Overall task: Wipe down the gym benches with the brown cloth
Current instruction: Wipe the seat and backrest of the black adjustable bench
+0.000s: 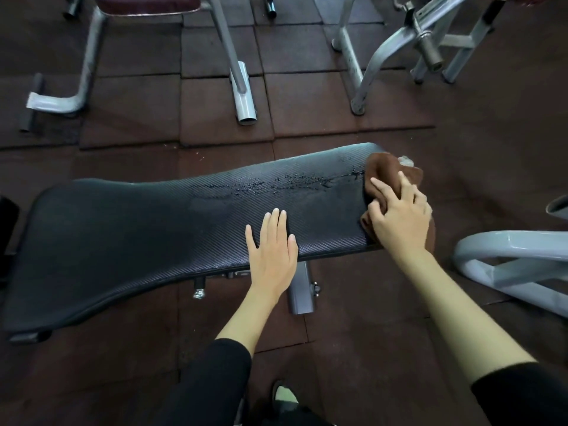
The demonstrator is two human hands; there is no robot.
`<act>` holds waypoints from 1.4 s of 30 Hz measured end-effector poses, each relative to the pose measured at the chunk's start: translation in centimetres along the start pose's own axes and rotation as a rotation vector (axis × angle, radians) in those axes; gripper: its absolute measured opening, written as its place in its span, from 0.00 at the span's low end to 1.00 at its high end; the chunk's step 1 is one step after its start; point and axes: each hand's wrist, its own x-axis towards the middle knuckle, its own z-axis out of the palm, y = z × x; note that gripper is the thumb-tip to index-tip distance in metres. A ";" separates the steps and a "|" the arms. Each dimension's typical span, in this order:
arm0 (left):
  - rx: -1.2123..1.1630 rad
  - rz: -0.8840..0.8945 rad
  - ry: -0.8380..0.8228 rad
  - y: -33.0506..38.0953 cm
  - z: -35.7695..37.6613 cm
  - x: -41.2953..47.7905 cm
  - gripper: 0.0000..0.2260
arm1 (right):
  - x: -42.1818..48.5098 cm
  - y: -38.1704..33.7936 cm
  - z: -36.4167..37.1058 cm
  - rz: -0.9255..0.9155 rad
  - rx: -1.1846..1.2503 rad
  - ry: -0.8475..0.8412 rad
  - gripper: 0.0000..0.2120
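1. Nearest: a shoe (284,395) and dark trouser legs at the bottom edge. Person stands at the long near side of the bench pad (138,229).
2. Grey support post (301,290) under the pad, just beyond the near edge.
3. Left hand (272,250) lies flat on the pad near its near edge, fingers straight and close together, thumb spread. It holds nothing and looks to be bracing.
4. Right hand (399,216) is at the pad's right end, fingers curled into the brown cloth (384,170) and gripping a bunched fold. The cloth sits on the right end of the pad, part of it draping over the edge.
5. A streak of water droplets (276,182) runs along the far half of the pad, from the cloth toward the middle. The left half looks dry and matte.
6. Judgement: wipe stroke is at its start, most of this pad not yet done. To do it well:
   - flatten the cloth under the palm for more contact;
   - draw it leftward through the droplets in overlapping passes, far edge to near;
   - lift the left hand off before the cloth reaches it.
7. Risk: a bunched cloth may smear the water into the textured surface.
8. Beyond: dark rubber floor tiles (221,103), grey frames, and a maroon pad (147,3) on another bench, untouched.
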 end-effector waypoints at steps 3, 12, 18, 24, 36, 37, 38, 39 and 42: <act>0.001 0.001 0.003 0.0 0.1 -0.1 0.23 | -0.8 -2.4 1.1 0.055 -0.059 0.026 0.25; -0.039 -0.089 0.056 -1.1 -0.2 0.2 0.23 | -0.7 -1.6 1.6 -0.205 -0.115 0.005 0.25; -0.037 -0.139 0.072 -3.4 -0.6 1.2 0.23 | 4.1 -4.3 2.2 0.126 -0.110 -0.056 0.25; -0.051 -0.138 0.057 -3.7 -0.1 1.0 0.23 | 4.4 -10.4 4.3 -0.042 -0.151 -0.094 0.26; -0.059 -0.133 0.044 -3.9 -0.3 0.9 0.23 | 4.9 -3.9 2.1 -0.216 -0.115 -0.135 0.27; -0.057 -0.131 0.044 -4.0 -0.3 0.9 0.23 | 5.5 -3.3 1.7 -0.129 -0.103 -0.118 0.26; -0.053 -0.135 0.046 -4.1 -0.4 0.8 0.23 | 5.8 -3.2 1.7 -0.056 -0.096 -0.106 0.25; -0.052 -0.146 0.050 -4.3 -0.4 0.8 0.23 | 5.9 -3.4 2.0 -0.006 -0.098 -0.091 0.26; -0.055 -0.196 0.070 -5.5 -0.6 0.6 0.23 | 5.3 -5.6 2.8 0.062 -0.106 -0.062 0.28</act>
